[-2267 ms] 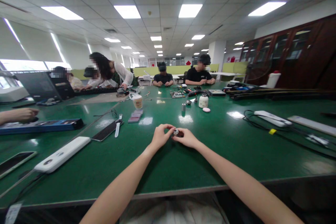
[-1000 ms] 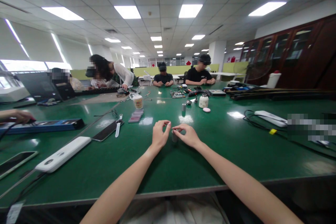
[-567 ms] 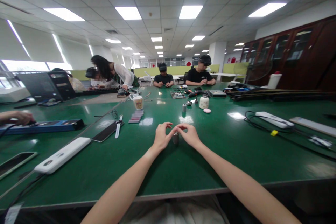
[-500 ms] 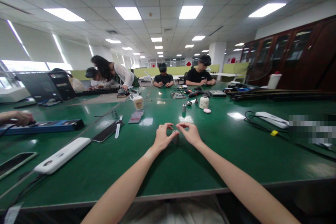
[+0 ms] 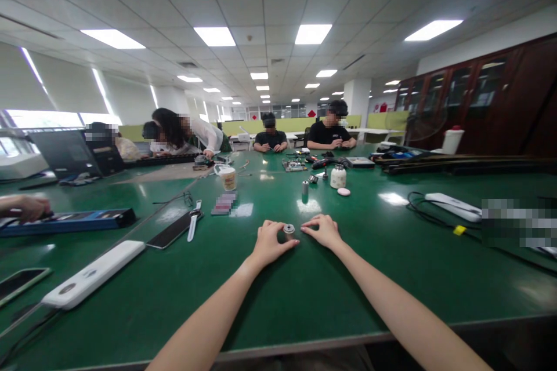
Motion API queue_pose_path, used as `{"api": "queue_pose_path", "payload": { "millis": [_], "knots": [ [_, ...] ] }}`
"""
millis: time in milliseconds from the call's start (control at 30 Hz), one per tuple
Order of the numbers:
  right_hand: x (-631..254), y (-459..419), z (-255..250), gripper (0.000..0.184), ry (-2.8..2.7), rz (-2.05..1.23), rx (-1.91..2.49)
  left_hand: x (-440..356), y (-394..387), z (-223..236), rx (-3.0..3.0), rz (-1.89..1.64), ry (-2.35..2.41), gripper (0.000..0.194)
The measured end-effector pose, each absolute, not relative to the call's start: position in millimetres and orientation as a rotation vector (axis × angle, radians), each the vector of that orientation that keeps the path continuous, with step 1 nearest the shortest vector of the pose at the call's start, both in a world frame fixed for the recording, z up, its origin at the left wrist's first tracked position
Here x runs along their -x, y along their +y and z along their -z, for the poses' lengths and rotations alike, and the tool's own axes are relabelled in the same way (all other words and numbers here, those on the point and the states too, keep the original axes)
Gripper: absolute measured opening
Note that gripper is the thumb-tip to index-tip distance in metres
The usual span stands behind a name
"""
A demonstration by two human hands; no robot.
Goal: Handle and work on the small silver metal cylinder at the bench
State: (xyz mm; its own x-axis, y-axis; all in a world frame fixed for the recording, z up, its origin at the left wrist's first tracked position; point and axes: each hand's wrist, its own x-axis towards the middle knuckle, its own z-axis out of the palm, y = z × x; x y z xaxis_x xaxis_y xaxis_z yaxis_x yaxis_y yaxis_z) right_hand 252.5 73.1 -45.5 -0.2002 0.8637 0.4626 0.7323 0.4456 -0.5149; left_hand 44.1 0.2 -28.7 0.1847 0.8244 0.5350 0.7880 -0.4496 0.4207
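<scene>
A small metal cylinder (image 5: 289, 232) stands upright on the green table, a dark hole or recess showing in its top. My left hand (image 5: 270, 240) curls round it from the left, thumb at the near side and fingers at the far side. Just right of the cylinder, apart from it, is my right hand (image 5: 324, 231), its thumb and fingertips pinched together; whatever may be between them is too small to make out. Farther back, a second, taller metal cylinder (image 5: 305, 191) stands near small metal parts (image 5: 313, 179) and a white jar (image 5: 338, 176) with its pink lid (image 5: 343, 192) beside it.
Left lie a white power strip (image 5: 96, 272), a black tablet-like slab (image 5: 169, 231), a watch (image 5: 194, 221) and a cup (image 5: 227, 177). Another person's hand (image 5: 28, 207) is at a blue bar (image 5: 82, 221). Right lies a cabled white strip (image 5: 452, 207). Several people work across the table.
My right hand has drawn away to the right from above the cylinder, uncovering its top. My left hand stays round it. The camera view has tilted upward a little.
</scene>
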Motion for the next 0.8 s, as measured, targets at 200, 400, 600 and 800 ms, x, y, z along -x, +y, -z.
{"api": "queue_pose_path", "payload": {
  "millis": [200, 400, 600, 800],
  "knots": [
    [-250.4, 73.0, 45.5, 0.017, -2.009, -0.385, 1.145, -44.8, -0.5, 29.0, -2.323, -1.119, 1.617, 0.042],
    [-237.9, 57.4, 30.3, 0.015, -1.862, -0.489, 1.005, -44.0, 3.2, 33.0, -2.331, -1.149, 1.588, 0.041],
    [-213.2, 29.4, 12.8, 0.013, -1.794, -0.505, 0.807, -43.3, 6.0, 35.0, -2.343, -1.129, 1.559, 0.040],
    [-205.6, 26.4, 15.1, 0.013, -1.822, -0.500, 0.803, -44.0, 6.3, 34.4, -2.339, -1.132, 1.511, 0.036]
  ]
}}
